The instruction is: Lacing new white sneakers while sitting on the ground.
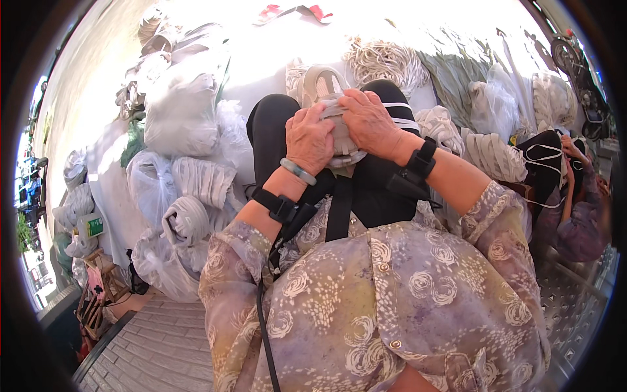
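Between my knees is a grey-beige shoe upper [341, 136], with layered strips and an opening at its top. My left hand [309, 140] grips its left side with bent fingers. From the other side my right hand [373, 124] pinches its upper edge, fingers and thumb close together. Both hands hide much of the piece. Just beyond them, another pale upper [321, 81] with a rounded opening rests near my knees. White laces [400, 116] lie across my right thigh, beside the right hand.
A heap of white laces [385, 64] lies ahead. Bundled uppers [493, 157] sit at right, near another person's hands [575, 150]. At left are plastic bags [151, 179], rolled bundles [186, 221] and a jug with a green label [91, 225].
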Demonstrator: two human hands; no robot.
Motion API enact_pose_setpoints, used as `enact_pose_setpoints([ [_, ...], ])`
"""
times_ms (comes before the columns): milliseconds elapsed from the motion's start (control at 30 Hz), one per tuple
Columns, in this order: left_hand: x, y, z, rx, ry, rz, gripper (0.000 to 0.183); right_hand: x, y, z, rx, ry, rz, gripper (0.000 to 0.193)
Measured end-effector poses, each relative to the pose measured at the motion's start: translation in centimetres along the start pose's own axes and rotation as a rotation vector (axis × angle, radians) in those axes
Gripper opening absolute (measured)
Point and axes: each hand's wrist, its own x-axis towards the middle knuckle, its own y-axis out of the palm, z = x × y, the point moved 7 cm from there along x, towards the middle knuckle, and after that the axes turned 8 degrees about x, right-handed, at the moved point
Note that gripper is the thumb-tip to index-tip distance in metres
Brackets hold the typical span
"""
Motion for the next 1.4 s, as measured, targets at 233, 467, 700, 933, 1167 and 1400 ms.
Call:
enact_pose_setpoints([
  [233,0.0,0.0,0.2,-0.005,0.004,0.015,0.011,0.3,0.5,0.2,-0.014,0.133,-0.001,0.014],
  [467,0.1,-0.2,0.2,0.003,0.014,0.024,0.012,0.0,0.7,-1.0,0.047,0.125,-0.047,0.019],
  [700,0.0,-0.6,0.0,-0.006,0.024,0.035,0.015,0.5,1.2,-2.7,0.384,0.137,0.044,0.009],
  [933,0.2,-0.2,-0.1,0.048,0.053,0.044,0.016,0.6,1.2,-1.5,0.139,0.195,0.089,0.009],
  [1167,0.8,0.7,0.1,0.040,-0.020,0.110,0.023,0.2,-0.7,-0.2,-0.197,0.014,0.158,0.021],
  [1400,0.5,1.5,1.0,-0.128,-0.004,0.048,0.020,0.1,1.3,-1.5,0.115,0.280,0.000,0.019],
])
